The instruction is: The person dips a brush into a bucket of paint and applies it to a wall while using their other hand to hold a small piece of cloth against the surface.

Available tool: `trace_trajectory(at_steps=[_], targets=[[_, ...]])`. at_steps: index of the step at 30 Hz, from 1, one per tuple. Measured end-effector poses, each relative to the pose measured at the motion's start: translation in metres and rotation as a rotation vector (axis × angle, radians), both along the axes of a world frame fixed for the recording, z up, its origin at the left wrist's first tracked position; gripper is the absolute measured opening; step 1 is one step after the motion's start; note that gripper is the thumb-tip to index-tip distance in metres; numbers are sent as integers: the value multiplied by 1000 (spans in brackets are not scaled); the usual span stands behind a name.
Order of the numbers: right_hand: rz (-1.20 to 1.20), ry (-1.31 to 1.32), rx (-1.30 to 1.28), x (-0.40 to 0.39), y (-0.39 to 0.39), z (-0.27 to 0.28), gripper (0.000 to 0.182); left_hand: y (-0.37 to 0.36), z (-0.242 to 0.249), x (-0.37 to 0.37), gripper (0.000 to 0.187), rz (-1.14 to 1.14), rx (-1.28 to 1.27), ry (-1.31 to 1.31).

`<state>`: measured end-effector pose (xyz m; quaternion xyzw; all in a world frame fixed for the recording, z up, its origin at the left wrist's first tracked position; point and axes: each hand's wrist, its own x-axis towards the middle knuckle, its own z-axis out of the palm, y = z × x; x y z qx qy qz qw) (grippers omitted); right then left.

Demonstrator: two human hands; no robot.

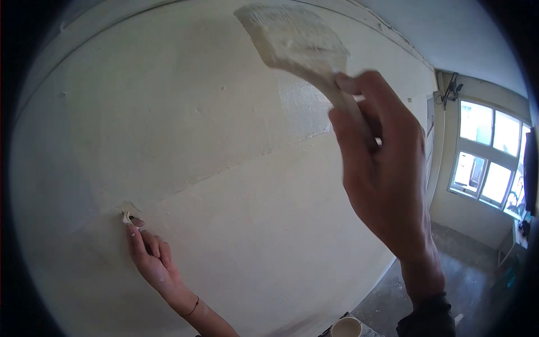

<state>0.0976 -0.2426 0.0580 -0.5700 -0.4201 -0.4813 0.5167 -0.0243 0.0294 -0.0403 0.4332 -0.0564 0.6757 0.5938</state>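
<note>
My right hand [382, 151] is closed round the handle of a wide paintbrush [297, 42], raised at the upper right before the wall. Its broad head is coated in pale paint and points up and left. At the lower left, my left hand [149, 247] is against the pale wall [224, 123], its fingers pinched on a small whitish piece [127, 217] beside a small dark hole. A patch of loose or raised paint shows just above the fingertips. A rough seam runs from there up to the right, towards a shinier, wet-looking patch.
An open round container [347, 327] stands at the bottom edge, right of centre. On the right are a window [488, 151], a grey floor [460, 264] and a table [514, 241] with things on it. A ceiling [483, 39] spans the upper right.
</note>
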Motion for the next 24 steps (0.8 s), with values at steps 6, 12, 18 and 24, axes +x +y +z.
trace_trajectory(at_steps=[6,12,18,24], targets=[[-76,-75,23,3,27,29,20,1,1,-2,27,-18,-13,12],[-65,-77,29,11,44,42,21,-3,3,-2,28,-9,-26,15],[-23,-27,-44,3,35,44,20,-1,2,-2,27,-18,-20,15],[21,87,-155,-18,13,-1,13,-3,1,0,26,-25,-22,-8]])
